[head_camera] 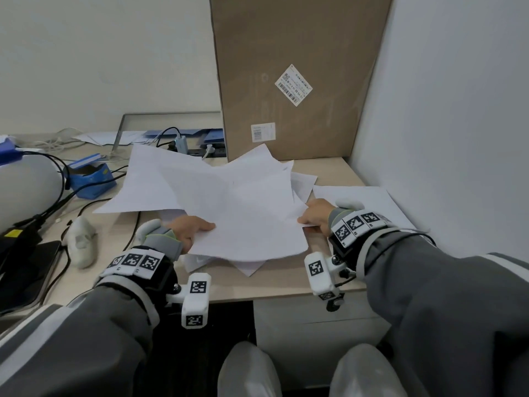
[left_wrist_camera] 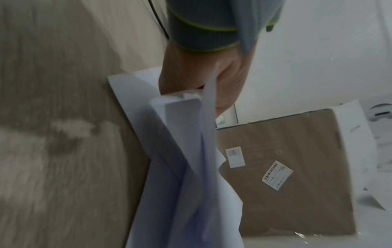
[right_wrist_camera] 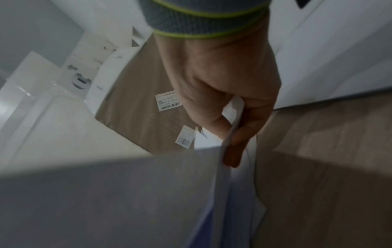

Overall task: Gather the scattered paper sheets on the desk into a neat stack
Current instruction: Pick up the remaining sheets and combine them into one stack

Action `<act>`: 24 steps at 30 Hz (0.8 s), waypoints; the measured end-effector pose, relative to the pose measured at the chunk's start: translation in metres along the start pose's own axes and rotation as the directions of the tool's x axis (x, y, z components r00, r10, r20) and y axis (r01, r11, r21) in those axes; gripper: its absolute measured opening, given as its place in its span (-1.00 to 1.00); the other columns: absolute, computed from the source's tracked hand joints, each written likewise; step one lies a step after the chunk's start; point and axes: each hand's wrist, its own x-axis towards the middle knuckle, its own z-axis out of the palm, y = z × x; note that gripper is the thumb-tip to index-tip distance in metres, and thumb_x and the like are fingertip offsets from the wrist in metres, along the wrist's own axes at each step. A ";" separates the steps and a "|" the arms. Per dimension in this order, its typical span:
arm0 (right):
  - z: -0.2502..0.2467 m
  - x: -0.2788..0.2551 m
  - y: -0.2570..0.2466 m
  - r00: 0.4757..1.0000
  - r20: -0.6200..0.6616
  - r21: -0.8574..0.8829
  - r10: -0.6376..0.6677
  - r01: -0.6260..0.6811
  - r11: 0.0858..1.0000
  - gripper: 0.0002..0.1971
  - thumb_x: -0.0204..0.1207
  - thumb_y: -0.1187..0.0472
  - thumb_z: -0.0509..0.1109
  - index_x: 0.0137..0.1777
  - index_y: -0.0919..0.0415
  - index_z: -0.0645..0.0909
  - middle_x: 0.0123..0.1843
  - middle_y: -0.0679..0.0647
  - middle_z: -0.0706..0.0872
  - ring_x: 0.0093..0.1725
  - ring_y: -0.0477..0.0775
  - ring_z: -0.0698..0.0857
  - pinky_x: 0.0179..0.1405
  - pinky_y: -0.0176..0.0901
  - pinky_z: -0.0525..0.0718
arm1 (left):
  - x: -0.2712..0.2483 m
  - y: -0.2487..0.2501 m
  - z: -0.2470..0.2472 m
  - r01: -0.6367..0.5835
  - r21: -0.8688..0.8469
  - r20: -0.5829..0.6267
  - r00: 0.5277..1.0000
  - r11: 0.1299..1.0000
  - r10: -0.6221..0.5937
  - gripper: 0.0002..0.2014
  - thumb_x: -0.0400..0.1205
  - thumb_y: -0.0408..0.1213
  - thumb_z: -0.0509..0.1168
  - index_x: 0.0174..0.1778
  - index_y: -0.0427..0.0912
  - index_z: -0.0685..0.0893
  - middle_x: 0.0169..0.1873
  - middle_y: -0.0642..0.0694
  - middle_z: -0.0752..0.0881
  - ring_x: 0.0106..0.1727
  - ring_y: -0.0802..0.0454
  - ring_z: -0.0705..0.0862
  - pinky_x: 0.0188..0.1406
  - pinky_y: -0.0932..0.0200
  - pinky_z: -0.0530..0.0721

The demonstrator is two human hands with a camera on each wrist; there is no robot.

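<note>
The sheets (head_camera: 229, 196) are a messy fanned-out pile mid-desk (head_camera: 274, 282), held at both near corners: left hand (head_camera: 189, 230) at 8 o'clock and right hand (head_camera: 316, 214) at 4 both pinch the paper, thumb on top. One more sheet (head_camera: 369, 202) lies flat at 3 o'clock, a cardboard box (head_camera: 294, 67) stands at 12, and a blue box (head_camera: 91, 176) and cables (head_camera: 57, 202) sit off at 9.

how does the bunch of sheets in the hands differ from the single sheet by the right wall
The bunch is many fanned, askew sheets, lifted and gripped by the left hand and right hand. The single sheet lies flat on the desk, not gripped. Both are white paper.
</note>
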 end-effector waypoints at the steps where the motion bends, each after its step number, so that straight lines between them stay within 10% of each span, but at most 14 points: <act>1: -0.002 0.002 0.001 1.000 -0.026 0.061 -0.015 0.017 0.998 -0.72 0.48 0.56 0.31 0.19 0.50 0.57 0.19 0.37 0.70 -0.06 0.14 0.65 -0.22 -0.12 0.70 | 0.001 0.003 0.000 -0.049 -0.027 -0.015 0.999 0.998 0.048 -0.68 0.63 -0.58 0.22 0.33 -0.43 0.53 0.12 -0.36 0.70 -0.15 -0.26 0.71 -0.02 -0.12 0.64; 5: -0.011 -0.002 -0.015 0.988 -0.099 0.173 -0.116 0.132 0.976 -0.71 0.54 0.49 0.30 0.26 0.47 0.58 0.23 0.40 0.70 -0.04 0.16 0.67 -0.27 -0.11 0.71 | 0.000 0.018 -0.005 -0.266 -0.151 -0.044 0.964 0.952 0.263 -0.56 0.58 -0.63 0.25 0.42 -0.41 0.51 0.30 -0.35 0.64 0.15 -0.33 0.66 0.10 -0.16 0.60; 9: -0.030 -0.013 -0.037 0.972 -0.040 0.268 -0.230 0.232 0.935 -0.66 0.53 0.45 0.38 0.32 0.38 0.59 0.01 0.18 0.78 -0.08 0.14 0.74 0.00 0.03 0.75 | -0.011 0.031 -0.016 -0.471 -0.250 -0.057 0.879 0.846 0.473 -0.65 0.59 -0.64 0.24 0.27 -0.33 0.60 0.11 -0.23 0.74 0.06 -0.22 0.73 0.12 -0.11 0.65; 15: -0.033 -0.022 -0.048 0.960 0.222 0.257 -0.171 0.111 0.960 -0.56 0.50 0.41 0.43 0.39 0.38 0.55 0.30 0.32 0.69 0.31 0.36 0.66 0.37 0.30 0.56 | -0.010 0.024 -0.022 -0.455 -0.243 0.038 0.878 0.857 0.477 -0.46 0.31 -0.53 0.44 0.26 -0.38 0.63 0.18 -0.34 0.72 0.04 -0.23 0.75 0.18 -0.13 0.66; 24: -0.003 -0.015 -0.063 0.918 -0.168 0.479 -0.359 0.394 0.785 -0.68 0.46 0.52 0.42 0.22 0.39 0.62 0.04 0.26 0.75 -0.04 0.22 0.73 0.21 0.13 0.68 | -0.013 0.057 -0.022 -0.625 -0.266 -0.092 0.774 0.734 0.626 -0.67 0.34 -0.51 0.47 0.02 -0.23 0.71 -0.08 -0.08 0.83 -0.06 -0.06 0.79 0.01 0.04 0.73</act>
